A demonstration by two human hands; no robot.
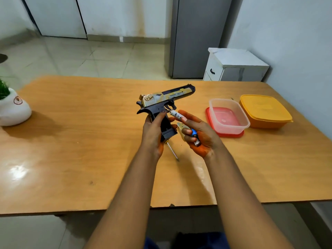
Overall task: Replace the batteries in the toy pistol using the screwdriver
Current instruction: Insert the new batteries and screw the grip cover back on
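While the left hand [152,133] grips the pistol [165,103] by its handle at the centre of the frame, the barrel points toward the upper right, raised above the table [80,141]. The right hand [197,133] pinches a white battery [177,115] between thumb and fingertips — its tip sits just beside the trigger area. The curled lower fingers of the same hand hold a blue battery [195,134] and a pale yellow cover piece [181,129] against the palm. A screwdriver [172,150] lies on the table below the handle, partly hidden by the left hand. Right of centre stands a clear tub [229,115] on a red lid [208,117], with an orange box [264,110] just beside it. A white planter [14,108] sits at the left edge.
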